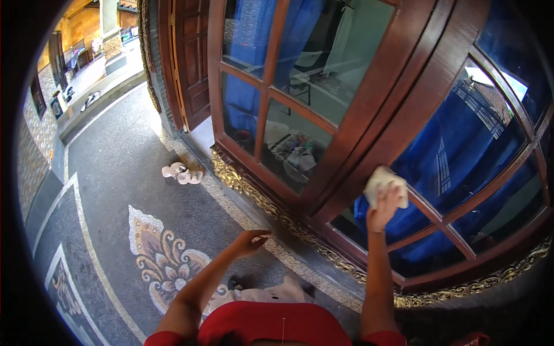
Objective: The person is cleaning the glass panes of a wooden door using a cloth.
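Note:
My right hand (pixel 384 205) presses a folded pale cloth (pixel 386 184) to the window on the right, where the glass meets a dark red-brown wooden frame (pixel 359 190). Thin wooden bars (pixel 446 221) divide this window into panes, and blue curtain (pixel 433 168) shows behind the glass. Out in front of my body, my left hand (pixel 250 243) hangs in the air above the floor. It touches nothing, and its fingers are loosely curled with no object visible in them.
Gold carved trim (pixel 277 212) runs below the windows. A pair of pale sandals (pixel 181 173) lies near the doorway, beside a wooden door (pixel 192 65). The grey floor (pixel 117 142) bears an inlaid floral pattern (pixel 173 264). A raised ledge (pixel 104 82) stands at the far left.

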Demonstrator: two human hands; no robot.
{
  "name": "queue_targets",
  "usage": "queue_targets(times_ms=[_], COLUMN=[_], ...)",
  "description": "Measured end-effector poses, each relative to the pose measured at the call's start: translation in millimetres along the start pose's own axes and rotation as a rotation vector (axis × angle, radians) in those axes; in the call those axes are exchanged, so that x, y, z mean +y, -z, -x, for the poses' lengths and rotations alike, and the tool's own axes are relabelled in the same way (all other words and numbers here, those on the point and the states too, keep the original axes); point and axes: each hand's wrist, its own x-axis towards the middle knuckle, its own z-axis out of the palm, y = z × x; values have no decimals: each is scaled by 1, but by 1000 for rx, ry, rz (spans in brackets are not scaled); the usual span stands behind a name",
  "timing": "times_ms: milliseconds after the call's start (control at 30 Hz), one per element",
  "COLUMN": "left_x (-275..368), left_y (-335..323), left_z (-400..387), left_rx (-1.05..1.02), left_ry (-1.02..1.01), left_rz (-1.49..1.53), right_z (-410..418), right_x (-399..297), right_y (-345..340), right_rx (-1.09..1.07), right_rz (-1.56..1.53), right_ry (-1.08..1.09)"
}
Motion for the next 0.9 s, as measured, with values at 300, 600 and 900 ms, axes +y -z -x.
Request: queue_targets(times_ms=[300,600,900], left_x=[25,43,30], left_y=[-125,-182,-177], left_z=[-24,-36,-55], left_rx=[119,24,5], left_ry=[142,182,142], left_rz=[135,-3,-92], right_z=[162,33,150], right_x=[38,72,77], right_y=[-59,46,-39], right_rx=[-369,-167,-347], right_rz=[-378,-586,-525], right_ry=[445,418,505])
